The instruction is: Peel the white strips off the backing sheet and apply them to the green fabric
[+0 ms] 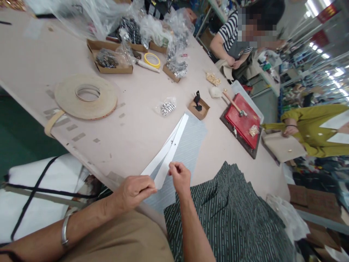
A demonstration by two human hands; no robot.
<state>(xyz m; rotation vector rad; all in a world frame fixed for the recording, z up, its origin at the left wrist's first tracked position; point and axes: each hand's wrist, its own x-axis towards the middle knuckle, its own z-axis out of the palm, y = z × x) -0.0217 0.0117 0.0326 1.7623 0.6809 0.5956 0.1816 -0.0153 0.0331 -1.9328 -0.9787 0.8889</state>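
Two long white strips (177,140) lie at an angle over a pale grey-blue striped cloth piece (195,140), with small dark marks near their middle. My left hand (140,189) pinches the near end of a white strip between thumb and fingers. My right hand (180,176) is closed beside the same strip's right edge, its fingertips pressed together; whatever they hold is too small to make out. Dark green striped fabric (226,211) is heaped to the right, partly behind my right forearm.
A large tape roll (85,96) lies left. Boxes and bags of metal parts (109,60) stand at the back. A small box (199,108), a bag of studs (166,107) and a red block (241,118) with a hammer are farther off. Two people work across the table.
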